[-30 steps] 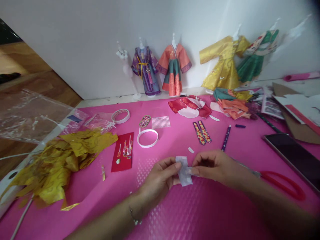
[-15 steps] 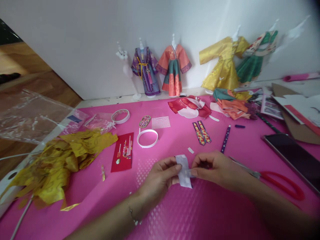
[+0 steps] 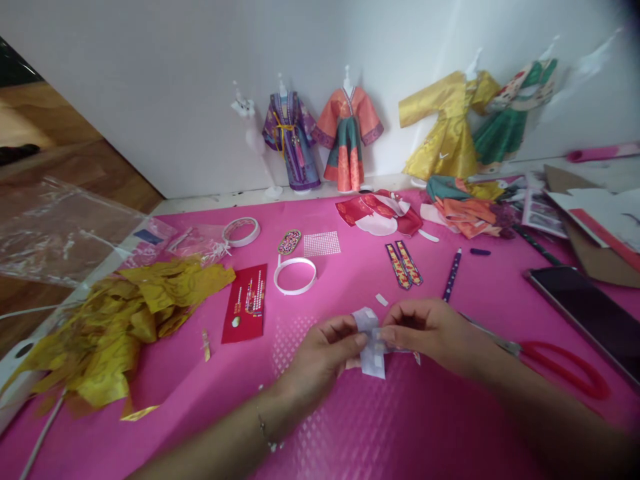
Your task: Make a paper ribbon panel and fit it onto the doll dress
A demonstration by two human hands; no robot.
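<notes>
My left hand (image 3: 320, 350) pinches a pale whitish strip (image 3: 373, 360) between thumb and fingers; whether it is cloth or paper is unclear. Small lighter squares show on its surface. My right hand (image 3: 430, 333) is closed at the strip's right side, its thumb and forefinger pressed together against a piece that lies across the strip. A bit of patterned edge (image 3: 417, 358) peeks out beneath the right hand, mostly hidden. Just beyond the hands lies a small white scrap (image 3: 381, 300). Open red-handled scissors (image 3: 565, 370) rest partly under my right forearm.
Two patterned strips (image 3: 403, 265), a dotted pen (image 3: 453, 275) and a phone (image 3: 587, 313) lie to the right. Leftward are tape rolls (image 3: 295, 276), a red card (image 3: 245, 303) and yellow fabric scraps (image 3: 120, 333). Small dressed mannequins (image 3: 349, 140) stand along the wall.
My right hand has shifted slightly and now presses a piece across the strip. More of the patterned edge shows below it. My left hand keeps its hold.
</notes>
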